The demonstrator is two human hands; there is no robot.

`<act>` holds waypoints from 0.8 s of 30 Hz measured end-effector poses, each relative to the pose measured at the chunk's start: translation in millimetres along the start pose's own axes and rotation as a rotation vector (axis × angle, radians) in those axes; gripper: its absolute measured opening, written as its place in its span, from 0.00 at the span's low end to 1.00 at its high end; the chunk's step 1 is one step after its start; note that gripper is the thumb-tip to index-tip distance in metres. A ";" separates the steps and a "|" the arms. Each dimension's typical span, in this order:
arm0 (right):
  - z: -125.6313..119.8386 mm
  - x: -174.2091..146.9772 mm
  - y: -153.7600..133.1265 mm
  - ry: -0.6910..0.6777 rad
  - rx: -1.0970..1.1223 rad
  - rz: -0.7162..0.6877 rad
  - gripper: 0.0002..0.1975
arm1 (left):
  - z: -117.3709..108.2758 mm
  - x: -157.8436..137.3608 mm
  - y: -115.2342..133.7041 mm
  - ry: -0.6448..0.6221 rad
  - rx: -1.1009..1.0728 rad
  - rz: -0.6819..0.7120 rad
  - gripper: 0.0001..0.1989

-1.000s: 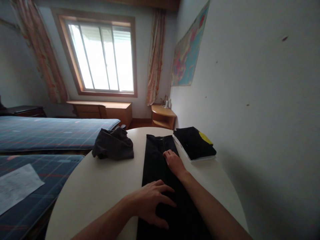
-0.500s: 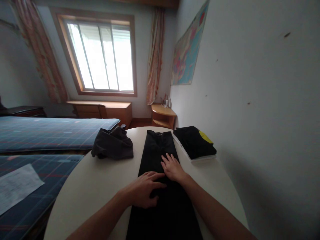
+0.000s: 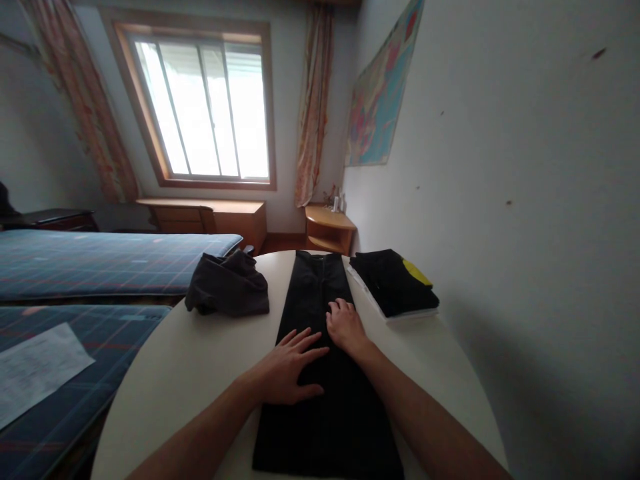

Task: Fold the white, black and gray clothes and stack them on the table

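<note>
A pair of black trousers (image 3: 320, 427) lies lengthwise on the round white table (image 3: 200, 393), waistband at the far end and lower end toward me. The legs are laid one over the other or side by side; I cannot tell which. My left hand (image 3: 287, 370) rests on the middle of the cloth with fingers spread. Slightly farther up, near the right edge of the trousers, my right hand (image 3: 346, 327) lies palm down, its fingers a little bent and nothing gripped.
A crumpled dark grey garment (image 3: 227, 285) sits at the table's far left. Folded clothes (image 3: 390, 283), black and yellow over white, are stacked at the far right. Plaid mattresses (image 3: 120, 263) stand left, one bearing a paper sheet (image 3: 43, 370). The wall (image 3: 525, 267) runs close on the right.
My left hand's fingers have spread out flatter on the trousers. My right hand's fingers have drawn in and bent. The near end of the trousers now shows at the bottom.
</note>
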State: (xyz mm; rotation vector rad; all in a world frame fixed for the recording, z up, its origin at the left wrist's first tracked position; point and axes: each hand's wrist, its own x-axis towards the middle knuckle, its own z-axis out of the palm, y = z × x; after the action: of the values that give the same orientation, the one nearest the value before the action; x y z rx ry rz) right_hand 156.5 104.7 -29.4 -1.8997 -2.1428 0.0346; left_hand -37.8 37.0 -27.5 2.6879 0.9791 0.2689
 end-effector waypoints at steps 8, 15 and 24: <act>-20.1 -54.2 -18.8 -0.366 -0.056 -0.016 0.32 | 12.8 14.2 -12.6 0.200 0.134 -0.175 0.37; -1.2 -36.0 -1.1 -0.323 0.037 -0.062 0.36 | 10.9 2.1 -10.6 0.170 0.102 -0.159 0.40; -33.2 -67.6 18.0 -0.372 0.233 -0.251 0.35 | -20.8 -10.1 15.4 0.062 -0.072 -0.032 0.26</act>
State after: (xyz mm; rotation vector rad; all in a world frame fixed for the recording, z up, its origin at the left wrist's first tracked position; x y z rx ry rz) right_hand 188.0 35.7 -13.9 -1.5778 -2.4690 0.6022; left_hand -41.5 23.0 -3.9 2.6108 1.0096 0.3751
